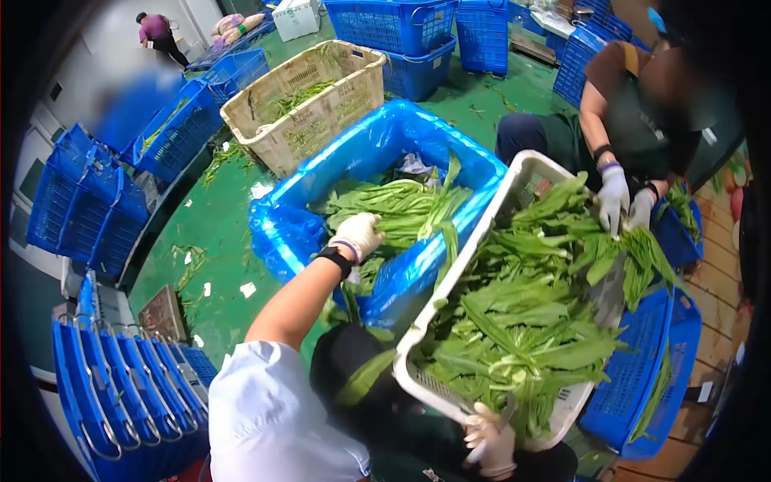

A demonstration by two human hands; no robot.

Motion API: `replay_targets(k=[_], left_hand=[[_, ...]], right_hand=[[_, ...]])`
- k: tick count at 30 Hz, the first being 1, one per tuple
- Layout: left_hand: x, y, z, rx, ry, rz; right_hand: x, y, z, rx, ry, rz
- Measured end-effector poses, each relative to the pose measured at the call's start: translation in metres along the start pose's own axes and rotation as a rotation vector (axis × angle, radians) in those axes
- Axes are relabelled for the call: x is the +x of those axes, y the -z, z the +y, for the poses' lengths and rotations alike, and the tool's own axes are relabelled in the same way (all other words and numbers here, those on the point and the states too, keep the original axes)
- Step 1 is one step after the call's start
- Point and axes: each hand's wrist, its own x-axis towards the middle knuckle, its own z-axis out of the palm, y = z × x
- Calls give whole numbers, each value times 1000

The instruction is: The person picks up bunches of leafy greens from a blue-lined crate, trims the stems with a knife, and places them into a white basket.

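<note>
My left hand (pixel 359 235), in a white glove, reaches into a crate lined with blue plastic (pixel 309 189). Its fingers curl over a bunch of long leafy greens (pixel 393 210) lying there. At the near edge of a white crate (pixel 426 321), my gloved right hand (pixel 490 442) is closed, with a thin greyish thing by its fingers that I cannot make out. Loose leafy greens (pixel 514 297) fill this white crate. Across it, a co-worker's gloved hands (pixel 618 197) hold a small bunch of greens (pixel 634 257).
A cream crate (pixel 301 120) with some greens stands behind the lined one. Stacked blue crates (pixel 128 394) are at the near left, more blue crates (pixel 393 32) at the back. A blue crate (pixel 642 377) stands at the right. Leaf scraps litter the green floor (pixel 173 249).
</note>
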Motion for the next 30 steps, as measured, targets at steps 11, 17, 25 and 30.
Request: replay_targets(k=[11,17,25,30], left_hand=[[99,-119,23,-13,197,-237],[77,-87,-13,-68,273,-497],[-52,106,-26,-623,24,75],[-114,163,51,-232,-388,347]], right_hand=[[5,-48,-13,-155,-23,327],[-5,-54,-23,-88,-139,337],[1,-54,-30,-223,84,178],[-4,-124,-132,38,574,-14]])
